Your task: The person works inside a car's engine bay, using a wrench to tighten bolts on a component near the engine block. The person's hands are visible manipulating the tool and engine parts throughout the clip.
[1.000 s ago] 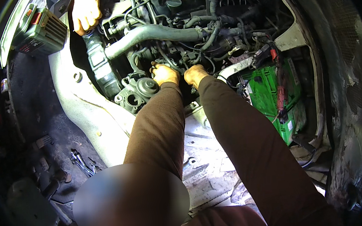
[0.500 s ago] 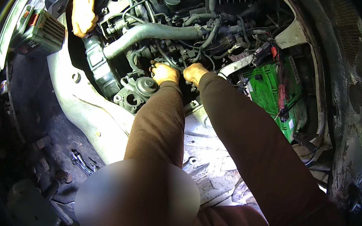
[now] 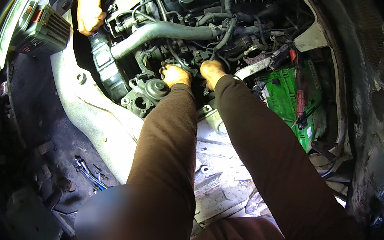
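Note:
Both my arms, in brown sleeves, reach into the engine bay. My left hand [image 3: 177, 74] is closed, fingers curled among hoses beside a round metal housing [image 3: 156, 89] with a flanged opening. What it grips is hidden. A short gap to the right, my right hand [image 3: 212, 72] is also closed, in a fist-like curl against the engine's front side. Its fingertips and anything in them are out of sight. Behind both hands, a thick grey pipe [image 3: 165, 33] runs across the engine [image 3: 189, 7]. A thin dark hose [image 3: 177, 56] comes down between them.
A co-worker's hand [image 3: 90, 13] rests at the top of a ribbed black duct [image 3: 106, 70]. A green battery [image 3: 284, 97] with red-covered leads sits right. A lamp-like boxy unit [image 3: 45, 32] stands far left. Wrenches [image 3: 88, 171] lie on the floor; an open-ended wrench [image 3: 202, 170] lies nearer me.
My right hand has shifted slightly right, widening the gap between my hands. My left hand stays at nearly the same spot. The view has moved a little.

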Demonstrator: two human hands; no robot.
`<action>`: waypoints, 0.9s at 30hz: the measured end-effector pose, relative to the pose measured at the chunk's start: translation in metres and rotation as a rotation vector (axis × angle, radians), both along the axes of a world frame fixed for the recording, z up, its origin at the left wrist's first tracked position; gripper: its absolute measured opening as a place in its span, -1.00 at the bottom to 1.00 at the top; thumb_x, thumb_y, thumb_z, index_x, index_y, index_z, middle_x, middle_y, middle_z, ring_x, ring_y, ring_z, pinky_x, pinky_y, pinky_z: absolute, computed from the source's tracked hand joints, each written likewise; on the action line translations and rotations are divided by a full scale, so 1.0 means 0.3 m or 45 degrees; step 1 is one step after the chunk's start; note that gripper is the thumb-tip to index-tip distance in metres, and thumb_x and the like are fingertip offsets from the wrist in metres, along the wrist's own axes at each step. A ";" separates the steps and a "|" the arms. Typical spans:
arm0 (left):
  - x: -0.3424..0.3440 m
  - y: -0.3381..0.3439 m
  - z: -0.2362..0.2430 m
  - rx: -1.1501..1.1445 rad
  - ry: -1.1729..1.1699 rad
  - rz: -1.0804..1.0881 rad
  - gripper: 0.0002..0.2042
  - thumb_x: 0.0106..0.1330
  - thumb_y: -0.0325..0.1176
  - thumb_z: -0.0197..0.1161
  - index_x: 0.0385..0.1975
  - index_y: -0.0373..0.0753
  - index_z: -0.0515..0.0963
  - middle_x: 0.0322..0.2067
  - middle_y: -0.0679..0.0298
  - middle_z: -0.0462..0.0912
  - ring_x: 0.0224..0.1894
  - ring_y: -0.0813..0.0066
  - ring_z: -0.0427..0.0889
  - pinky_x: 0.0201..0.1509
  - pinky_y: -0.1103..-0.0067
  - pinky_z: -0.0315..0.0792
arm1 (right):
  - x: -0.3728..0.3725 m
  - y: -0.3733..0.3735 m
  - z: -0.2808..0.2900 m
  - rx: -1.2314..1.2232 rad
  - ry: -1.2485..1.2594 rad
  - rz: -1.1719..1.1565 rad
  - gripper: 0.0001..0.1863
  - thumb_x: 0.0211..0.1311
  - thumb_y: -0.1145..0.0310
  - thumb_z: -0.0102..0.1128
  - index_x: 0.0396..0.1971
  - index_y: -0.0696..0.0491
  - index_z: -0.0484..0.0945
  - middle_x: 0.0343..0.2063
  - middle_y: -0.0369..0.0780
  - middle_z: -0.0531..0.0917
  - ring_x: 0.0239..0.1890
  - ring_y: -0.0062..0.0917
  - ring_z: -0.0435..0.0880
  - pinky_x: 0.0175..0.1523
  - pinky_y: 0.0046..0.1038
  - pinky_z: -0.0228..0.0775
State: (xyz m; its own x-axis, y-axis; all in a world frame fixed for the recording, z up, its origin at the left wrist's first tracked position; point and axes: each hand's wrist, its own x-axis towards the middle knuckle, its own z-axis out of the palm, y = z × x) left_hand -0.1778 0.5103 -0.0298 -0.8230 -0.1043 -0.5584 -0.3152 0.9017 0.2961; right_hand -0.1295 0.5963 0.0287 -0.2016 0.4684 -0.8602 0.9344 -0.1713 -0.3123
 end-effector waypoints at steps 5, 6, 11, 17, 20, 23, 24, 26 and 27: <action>0.017 0.010 0.062 -0.028 -0.049 -0.036 -0.07 0.13 -0.26 0.34 0.43 -0.27 -0.12 0.37 -0.02 0.15 0.27 0.04 0.39 0.30 0.28 0.34 | 0.010 -0.015 0.020 0.380 -0.247 1.394 -0.62 0.19 0.44 -0.07 -0.03 0.18 0.57 0.02 -0.01 0.60 0.04 -0.22 0.63 0.10 -0.30 0.45; 0.011 0.003 0.048 -0.027 -0.040 -0.030 -0.07 0.13 -0.26 0.34 0.43 -0.27 -0.13 0.37 -0.02 0.15 0.28 0.04 0.39 0.30 0.28 0.34 | 0.003 -0.030 0.038 0.513 -0.298 1.898 -0.64 0.10 0.47 0.01 -0.12 0.17 0.64 -0.05 -0.01 0.65 0.00 -0.25 0.66 0.05 -0.33 0.49; 0.022 0.018 0.038 -0.004 0.022 0.049 -0.07 0.05 -0.30 0.44 0.40 -0.23 -0.01 0.28 0.04 0.28 0.29 0.07 0.36 0.33 0.30 0.31 | 0.009 0.003 -0.033 0.246 -0.207 1.198 -0.77 0.17 0.41 0.02 -0.27 0.13 0.65 -0.32 -0.10 0.70 -0.28 -0.34 0.66 -0.18 -0.23 0.50; 0.003 0.004 0.019 -0.001 -0.046 -0.067 -0.09 0.14 -0.27 0.32 0.43 -0.27 -0.11 0.38 -0.03 0.13 0.30 0.06 0.36 0.31 0.28 0.33 | 0.005 0.030 -0.047 0.206 0.013 0.776 -0.82 0.23 0.38 -0.02 -0.34 0.13 0.54 -0.49 -0.14 0.59 -0.46 -0.49 0.51 -0.35 -0.24 0.37; 0.032 0.028 0.070 -0.035 -0.001 -0.062 -0.12 0.14 -0.26 0.32 0.42 -0.27 -0.06 0.36 -0.01 0.18 0.28 0.08 0.39 0.29 0.29 0.34 | 0.038 0.059 -0.112 0.230 0.007 0.771 -0.76 0.23 0.35 -0.03 -0.35 0.21 0.54 -0.45 -0.11 0.57 -0.37 -0.32 0.51 -0.17 -0.16 0.38; -0.002 0.014 0.005 0.066 -0.036 0.033 -0.10 0.04 -0.27 0.43 0.38 -0.25 0.05 0.25 0.03 0.32 0.29 0.10 0.37 0.37 0.28 0.24 | 0.013 0.070 -0.099 0.126 0.108 0.293 -0.81 0.23 0.36 -0.04 -0.38 0.11 0.53 -0.55 -0.19 0.51 -0.48 -0.41 0.43 -0.29 -0.21 0.30; -0.002 -0.024 -0.017 -0.003 0.006 0.036 -0.18 0.09 -0.26 0.38 0.35 -0.25 0.10 0.24 0.03 0.34 0.26 0.10 0.40 0.33 0.29 0.29 | 0.002 -0.003 -0.018 0.088 0.141 0.038 -0.85 0.23 0.36 -0.06 -0.37 0.06 0.51 -0.58 -0.22 0.46 -0.54 -0.46 0.36 -0.36 -0.25 0.24; 0.016 -0.012 0.008 -0.071 0.106 -0.012 -0.32 0.18 -0.24 0.29 0.31 -0.26 0.20 0.24 0.05 0.38 0.21 0.10 0.48 0.24 0.30 0.39 | 0.006 0.007 0.020 -0.219 0.331 -0.713 -0.84 0.25 0.36 -0.11 -0.33 0.01 0.49 -0.55 -0.23 0.44 -0.54 -0.43 0.32 -0.36 -0.24 0.24; 0.031 -0.007 0.023 -0.080 0.110 -0.036 -0.33 0.20 -0.26 0.27 0.32 -0.25 0.20 0.24 0.04 0.38 0.21 0.09 0.47 0.24 0.30 0.39 | 0.004 0.011 0.034 -0.209 0.327 -0.798 -0.81 0.23 0.35 -0.07 -0.25 0.03 0.52 -0.38 -0.12 0.50 -0.36 -0.36 0.42 -0.20 -0.27 0.29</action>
